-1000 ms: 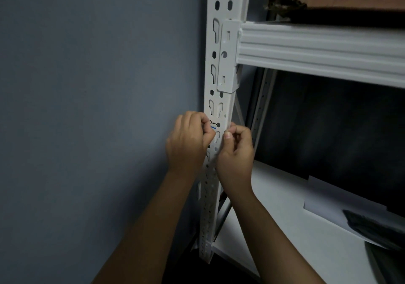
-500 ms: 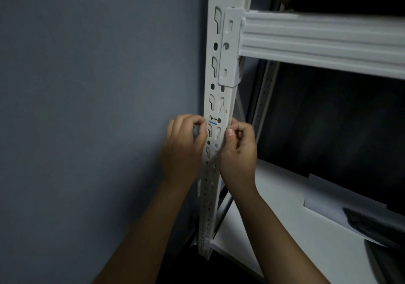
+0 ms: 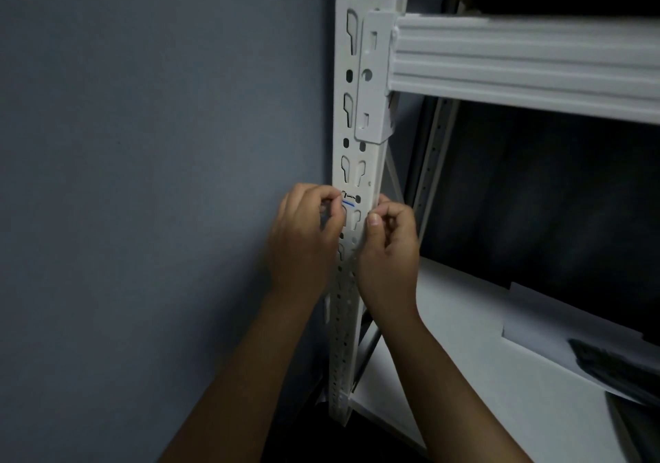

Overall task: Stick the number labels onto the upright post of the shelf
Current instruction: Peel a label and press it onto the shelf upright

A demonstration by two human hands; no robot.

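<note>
One white slotted upright post (image 3: 360,162) runs down the centre of the frame, and two hands meet at its middle. The left hand (image 3: 303,241), on the post's left edge, has its fingers curled with thumb and fingertips pinching the left end of one small label (image 3: 349,202), which lies against the post face and shows a black mark and a blue line. The right hand (image 3: 389,248), on the post's right edge, is curled too; whether it pinches the label cannot be told. One white beam (image 3: 518,66) crosses the upper right, one white shelf board (image 3: 464,373) fills the lower right, and one grey wall (image 3: 143,177) fills the left.
</note>
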